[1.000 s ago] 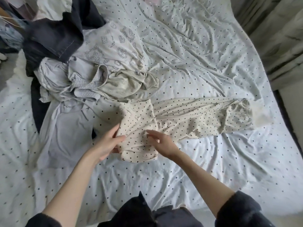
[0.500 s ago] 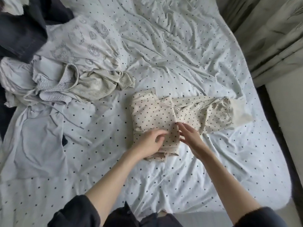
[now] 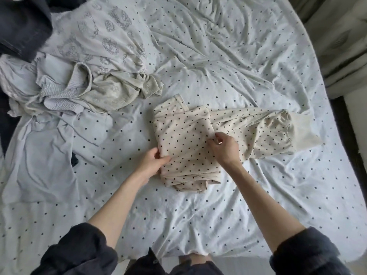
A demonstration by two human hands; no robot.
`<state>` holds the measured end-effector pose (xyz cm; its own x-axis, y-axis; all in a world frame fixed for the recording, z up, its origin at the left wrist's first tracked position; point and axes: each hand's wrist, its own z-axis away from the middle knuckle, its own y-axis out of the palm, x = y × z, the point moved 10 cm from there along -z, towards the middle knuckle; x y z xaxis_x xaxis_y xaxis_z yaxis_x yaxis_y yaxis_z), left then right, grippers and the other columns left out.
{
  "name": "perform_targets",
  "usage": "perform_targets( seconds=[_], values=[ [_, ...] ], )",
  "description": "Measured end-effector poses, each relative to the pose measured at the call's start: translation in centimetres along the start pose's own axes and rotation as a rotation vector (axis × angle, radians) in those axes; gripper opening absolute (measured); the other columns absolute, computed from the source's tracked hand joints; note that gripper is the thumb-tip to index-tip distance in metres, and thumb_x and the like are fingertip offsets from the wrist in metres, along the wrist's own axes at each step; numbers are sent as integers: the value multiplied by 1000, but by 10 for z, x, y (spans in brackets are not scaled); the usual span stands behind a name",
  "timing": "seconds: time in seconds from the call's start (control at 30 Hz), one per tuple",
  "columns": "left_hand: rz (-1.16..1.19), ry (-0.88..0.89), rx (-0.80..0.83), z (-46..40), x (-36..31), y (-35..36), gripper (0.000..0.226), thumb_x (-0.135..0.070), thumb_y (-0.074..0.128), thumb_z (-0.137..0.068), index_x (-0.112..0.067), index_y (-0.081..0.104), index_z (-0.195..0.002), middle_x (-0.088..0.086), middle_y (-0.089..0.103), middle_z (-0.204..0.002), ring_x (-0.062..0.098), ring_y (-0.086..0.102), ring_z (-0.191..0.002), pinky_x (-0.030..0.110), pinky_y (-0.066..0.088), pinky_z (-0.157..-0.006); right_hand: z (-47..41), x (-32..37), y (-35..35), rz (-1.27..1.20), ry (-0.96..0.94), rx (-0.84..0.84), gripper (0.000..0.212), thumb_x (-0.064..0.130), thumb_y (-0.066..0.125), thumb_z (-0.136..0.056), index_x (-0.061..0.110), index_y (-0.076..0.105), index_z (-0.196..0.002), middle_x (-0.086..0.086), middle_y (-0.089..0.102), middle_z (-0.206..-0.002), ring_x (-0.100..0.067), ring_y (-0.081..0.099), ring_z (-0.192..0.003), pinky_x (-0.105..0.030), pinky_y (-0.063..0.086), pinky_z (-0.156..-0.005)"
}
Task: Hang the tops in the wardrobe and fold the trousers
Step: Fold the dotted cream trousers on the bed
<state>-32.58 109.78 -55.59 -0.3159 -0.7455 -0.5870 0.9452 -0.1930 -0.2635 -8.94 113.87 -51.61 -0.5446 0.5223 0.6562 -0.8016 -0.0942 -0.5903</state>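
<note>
Cream trousers with black dots [image 3: 184,139] lie partly folded in the middle of the bed, their cuffed leg ends stretching out to the right. My left hand [image 3: 153,162] grips the left edge of the folded part. My right hand [image 3: 225,148] pinches the fabric at the right edge of the fold. A heap of tops sits at the upper left: a pale grey printed top [image 3: 103,36], a grey-green garment [image 3: 117,90] and a light grey top [image 3: 45,143].
The bed sheet [image 3: 228,62] is white with dark dots and wrinkled. Dark denim [image 3: 19,26] lies at the top left corner. Grey-green curtains [image 3: 337,36] hang at the right, past the bed's edge. Dark sleeves cover my forearms near the bottom.
The trousers were folded further toward the right, leaving a shorter leg section. My left hand shifted to the fold's left edge and my right hand moved up to its right edge.
</note>
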Motion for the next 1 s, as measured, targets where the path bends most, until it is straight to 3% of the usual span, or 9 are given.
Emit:
perform_targets(
  seconds=[0.13,0.27,0.37,0.47,0.57,0.67,0.77,0.87,1.0],
  values=[
    [53,-46,52,11,10,9,15,-22,58,-92,-22,51,-105,-12,57,-95,4,55,-85,27,46,-64,6,-23,-11,93,10,-143,24,13,50,-93,9,63,-113,-12,64,-109,-28,58,-98,-26,38,-73],
    [124,-56,50,6,-5,-1,25,-35,62,-89,-17,59,-106,-5,64,-105,9,59,-96,32,44,-79,33,17,-13,213,-423,-323,27,2,60,-86,4,64,-112,-17,60,-105,-33,57,-94,-38,50,-79],
    [285,-97,83,3,-21,3,30,-10,67,-85,-11,56,-112,7,64,-115,20,62,-101,43,49,-88,32,15,20,253,-410,-51,45,16,59,-90,12,49,-134,-13,50,-131,-31,51,-114,-45,49,-89],
    [306,-27,130,10,-45,10,33,3,63,-84,-16,53,-109,7,63,-113,19,62,-97,42,53,-81,24,3,38,178,-281,207,50,32,48,-97,21,36,-144,-5,33,-149,-20,34,-135,-35,32,-109],
    [136,121,119,25,-87,19,31,-3,63,-85,-26,53,-102,-3,63,-106,17,61,-100,42,51,-87,13,0,20,-152,-93,309,46,41,37,-100,21,42,-141,2,41,-147,-12,42,-131,-23,32,-104],
    [-16,286,99,38,-138,44,26,-10,64,-84,-26,53,-100,-4,63,-106,16,60,-102,42,49,-94,9,-10,-2,-576,79,442,56,51,20,-99,19,43,-139,-2,46,-142,-14,50,-120,-33,35,-106],
    [-123,453,167,50,-192,102,32,-14,61,-88,-23,51,-118,-10,61,-100,9,61,-94,33,51,-89,-2,-29,-57,-801,127,364,59,52,13,-99,19,44,-138,-4,48,-140,-16,54,-113,-41,37,-105],
    [-119,441,382,59,-208,169,53,-14,54,-94,-16,35,-143,-11,58,-97,10,63,-96,27,53,-87,-11,-65,-115,-677,154,121,56,51,22,-98,19,46,-137,-7,49,-139,-19,53,-115,-40,37,-103],
    [-123,377,216,21,-176,170,22,-11,51,-94,-14,59,-114,2,61,-105,13,64,-83,30,56,-78,-14,-94,-151,-421,144,-48,46,41,38,-99,13,50,-134,-8,50,-137,-18,49,-116,-35,39,-99]
  ],
)
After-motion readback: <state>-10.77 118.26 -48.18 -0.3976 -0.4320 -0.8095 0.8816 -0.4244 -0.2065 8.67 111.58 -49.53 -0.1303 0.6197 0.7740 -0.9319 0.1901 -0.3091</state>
